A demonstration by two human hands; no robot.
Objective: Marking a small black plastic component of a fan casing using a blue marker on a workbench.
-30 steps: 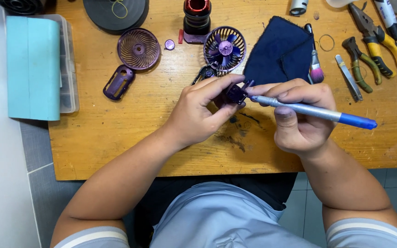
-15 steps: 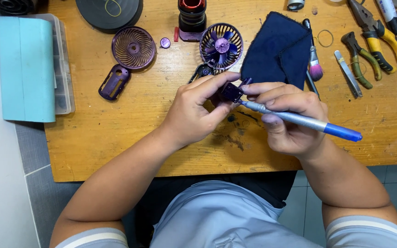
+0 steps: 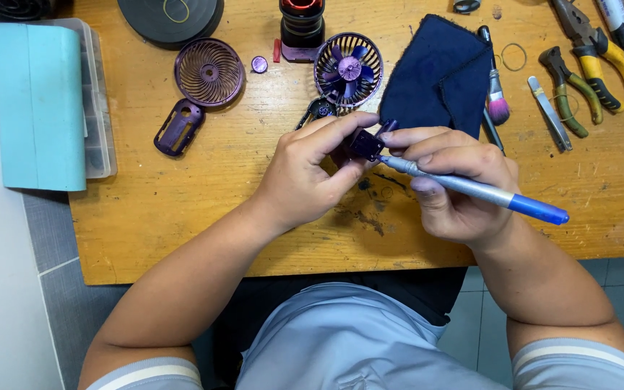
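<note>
While my left hand (image 3: 312,177) pinches the small purple part (image 3: 365,144) between thumb and fingertips, my right hand (image 3: 456,184) is closed around a screwdriver (image 3: 471,189) with a grey shaft and blue end, its tip set against that part. Both hands hover just above the wooden table (image 3: 254,195), in front of the fan head (image 3: 348,70) with its open cage and purple blades.

Findings, taking the fan head as reference:
- Left of it lie the round purple grille (image 3: 209,72) and a tiny purple cap (image 3: 258,64); below the grille sits a purple slotted cover (image 3: 179,127).
- Right of it, touching my right fingers, is a folded dark blue cloth (image 3: 438,76), with a small brush (image 3: 495,97) at its far edge.
- Well to the right are pliers (image 3: 597,50) and tweezers (image 3: 549,112).
- Just behind it stands a dark cylinder (image 3: 302,25).

Risks, as I judge them:
- The part is small and held only at its edges. Too much push from the tool could twist it out of my pinch; it would drop toward the table edge or my lap.
- If the tip is not seated squarely, it may slip and jab my left thumb or scar the plastic. I cannot tell from here whether it sits in a screw head.
- Any fastener released could roll away; nothing under my hands would catch it.
- The tiny cap lies loose and could be swept off by my forearm.
</note>
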